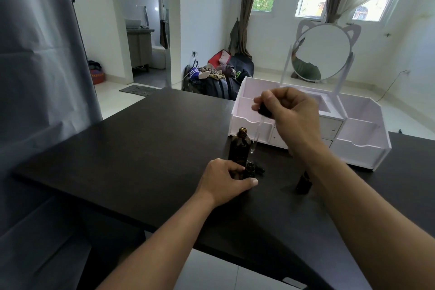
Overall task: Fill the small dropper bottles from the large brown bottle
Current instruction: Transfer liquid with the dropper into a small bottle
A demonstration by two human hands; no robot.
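One large brown bottle [239,146] stands open and upright on the dark table [141,148], with a small dropper bottle [250,170] just near and right of it, gripped by the left hand [223,181]. Above them the right hand [286,110] pinches a dropper [256,132] by its black cap, glass tube pointing down beside the big bottle's neck. Another small bottle [303,183] stands to the right, partly hidden by the right forearm, and a white organiser [362,148] with a round mirror [322,52] sits at the far side.
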